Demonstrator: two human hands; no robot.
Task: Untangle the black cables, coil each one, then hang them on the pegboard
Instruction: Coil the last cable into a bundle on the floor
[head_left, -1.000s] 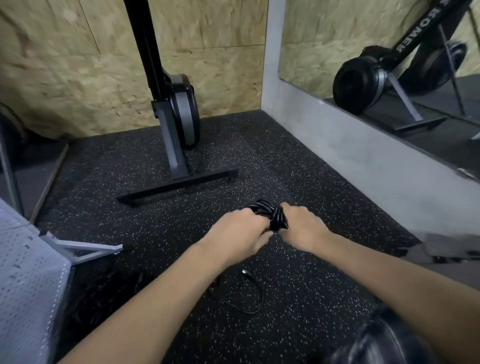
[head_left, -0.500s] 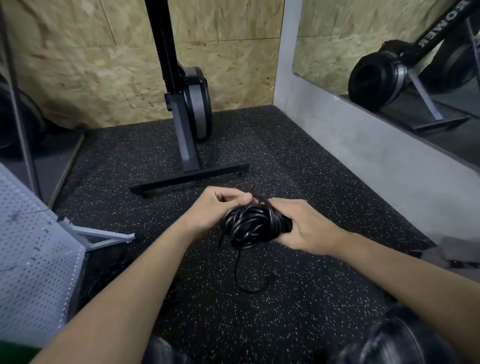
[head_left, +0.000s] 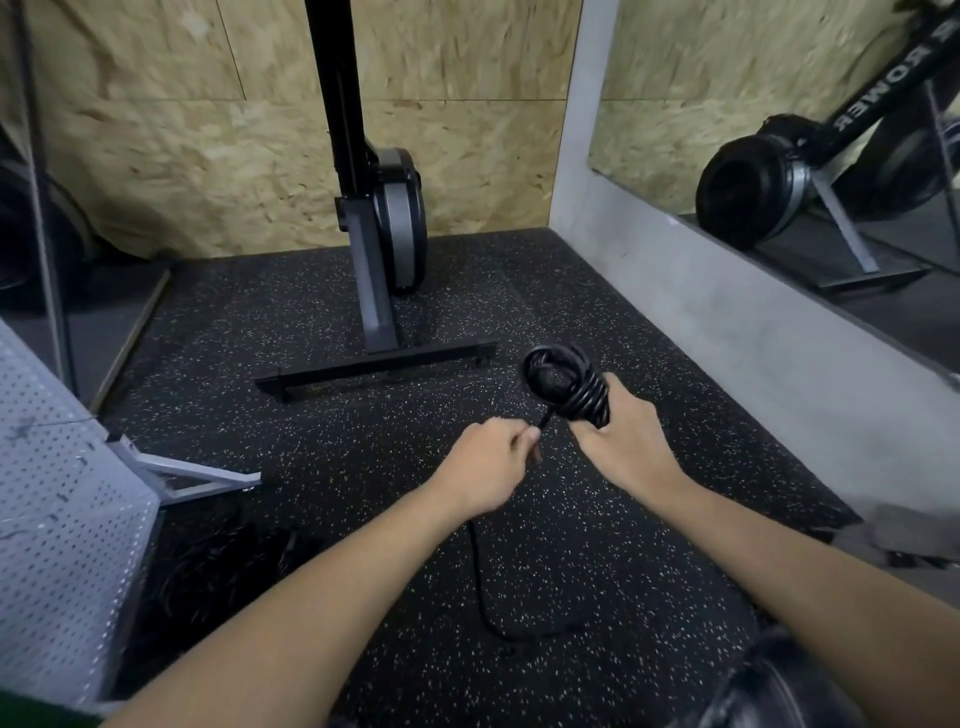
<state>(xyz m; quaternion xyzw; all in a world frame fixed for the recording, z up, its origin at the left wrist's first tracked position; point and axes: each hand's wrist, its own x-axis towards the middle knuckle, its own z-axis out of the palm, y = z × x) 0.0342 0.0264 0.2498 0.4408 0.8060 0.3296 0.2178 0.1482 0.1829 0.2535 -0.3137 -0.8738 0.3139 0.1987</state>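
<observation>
My right hand (head_left: 621, 441) grips a coiled black cable (head_left: 563, 379), holding the bundle up above the speckled rubber floor. A loose tail of the same cable (head_left: 480, 587) runs from the coil through my left hand (head_left: 491, 462), which pinches it near the coil, and then drops in a loop onto the floor. A white pegboard (head_left: 57, 499) leans at the left edge of the view on a grey metal foot. More black cables (head_left: 218, 566) lie in a dim heap on the floor beside the pegboard.
A black rowing machine stand (head_left: 379, 291) with a flat crossbar foot stands ahead of my hands. An OSB wall (head_left: 208, 130) closes the back. A grey concrete ledge (head_left: 753, 322) under a mirror runs along the right.
My hands have come apart. The right hand has carried the coil up and to the right, and the left hand has slid down onto the loose tail.
</observation>
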